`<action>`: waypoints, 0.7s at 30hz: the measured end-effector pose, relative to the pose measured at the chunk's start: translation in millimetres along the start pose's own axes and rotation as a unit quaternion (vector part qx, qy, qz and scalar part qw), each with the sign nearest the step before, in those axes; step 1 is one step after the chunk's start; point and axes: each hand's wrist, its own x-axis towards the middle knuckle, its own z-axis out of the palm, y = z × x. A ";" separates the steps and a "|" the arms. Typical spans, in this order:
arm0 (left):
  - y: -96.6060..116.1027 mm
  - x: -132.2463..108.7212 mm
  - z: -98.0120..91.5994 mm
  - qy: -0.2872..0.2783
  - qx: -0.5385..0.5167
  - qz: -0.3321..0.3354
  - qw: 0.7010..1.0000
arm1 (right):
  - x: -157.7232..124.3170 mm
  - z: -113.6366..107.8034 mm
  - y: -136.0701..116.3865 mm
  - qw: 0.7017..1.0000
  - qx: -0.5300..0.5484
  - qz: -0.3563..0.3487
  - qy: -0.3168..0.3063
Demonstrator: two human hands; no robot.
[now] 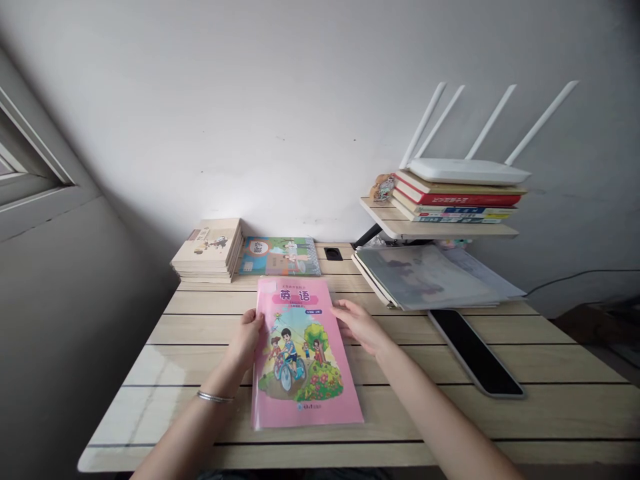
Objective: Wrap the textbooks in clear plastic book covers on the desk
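Note:
A pink schoolbook (300, 357) with a cartoon of children on a bicycle lies closed on the pale wooden desk (550, 400), in front of me. My left hand (247, 340) grips its left edge, fingers curled over the cover; a silver bracelet is on that wrist. My right hand (360, 323) rests against the book's right edge with the fingers stretched along it.
At the back left stands a stack of beige books (207, 250), with a green-blue picture book (280, 257) beside it. To the right lie a pile of papers in a clear sleeve (430, 277) and a dark tablet (475, 353). A small shelf (440, 230) carries books and a white router (467, 171).

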 end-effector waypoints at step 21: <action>17.7 -5.6 5.3 -0.025 -0.023 -0.006 0.999 | -14.5 6.9 0.4 0.982 0.175 -0.034 -0.067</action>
